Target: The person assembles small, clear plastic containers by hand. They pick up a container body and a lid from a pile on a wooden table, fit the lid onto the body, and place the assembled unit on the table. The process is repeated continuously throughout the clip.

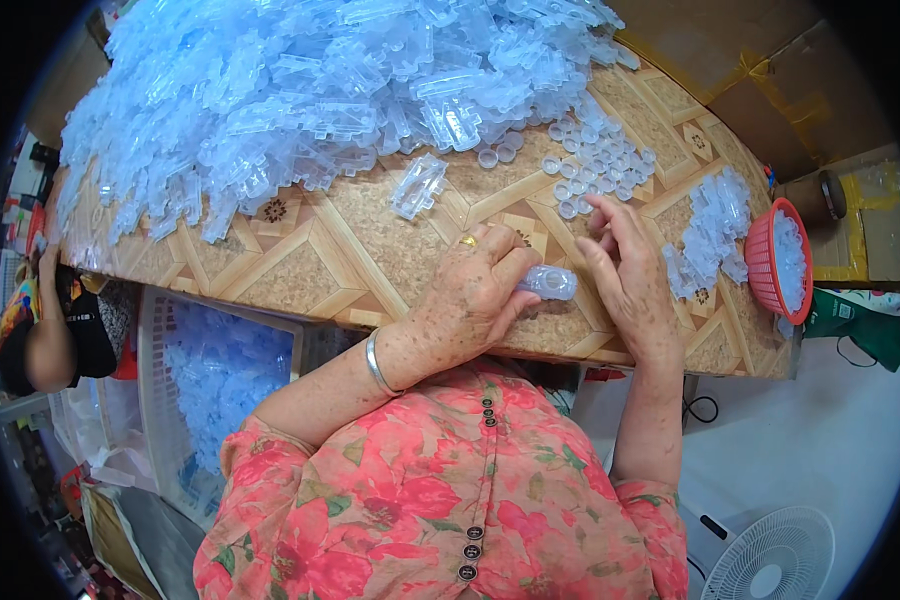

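Note:
My left hand (475,290) is closed round a clear plastic piece (550,282), whose rounded end juts out past the thumb to the right. My right hand (625,270) is raised just right of that piece, fingers apart and curved, with nothing visible in it. Beyond its fingertips lies a cluster of small round clear caps (595,165) on the patterned table (340,250). A single clear plastic part (419,186) lies by itself beyond my left hand. A big heap of similar clear parts (310,80) covers the far side of the table.
At right stand a red basket (762,262) of clear pieces and a small pile of clear parts (712,225). A pale crate (155,400) filled with clear parts sits below the table at left. Cardboard (770,90) borders the far right; a white fan (770,560) stands lower right.

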